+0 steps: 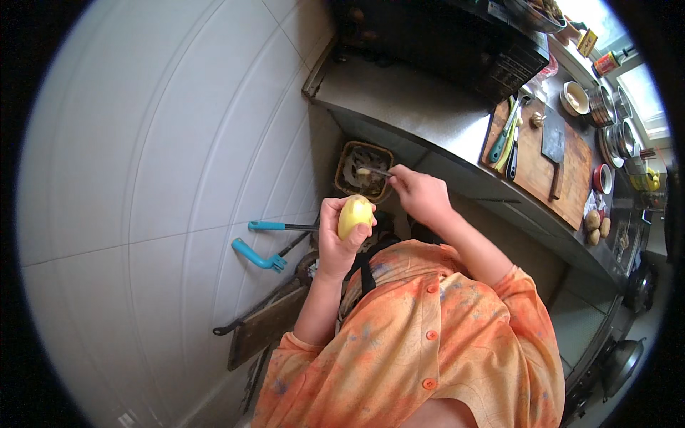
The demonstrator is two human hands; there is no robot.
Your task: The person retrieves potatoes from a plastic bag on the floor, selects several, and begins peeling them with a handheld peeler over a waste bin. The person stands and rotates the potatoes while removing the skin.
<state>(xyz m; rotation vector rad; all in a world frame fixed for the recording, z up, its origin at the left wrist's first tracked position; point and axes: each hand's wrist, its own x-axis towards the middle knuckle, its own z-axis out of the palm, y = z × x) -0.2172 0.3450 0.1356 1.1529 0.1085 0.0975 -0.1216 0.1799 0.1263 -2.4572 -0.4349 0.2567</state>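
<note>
My left hand is wrapped around a pale yellow peeled potato, with a browner patch at its upper end. My right hand grips a slim metal tool that points left. A pale scrap sits at the tool's tip; its exact kind is too small to make out. Below both hands, near the wall, stands a square waste bin with grey and brownish contents. The tool's tip is over this bin, apart from the potato.
The steel counter carries a wooden cutting board with a cleaver, garlic and green-handled utensil. Unpeeled potatoes lie beyond it. Blue-handled tools and a wooden board lean by the tiled wall.
</note>
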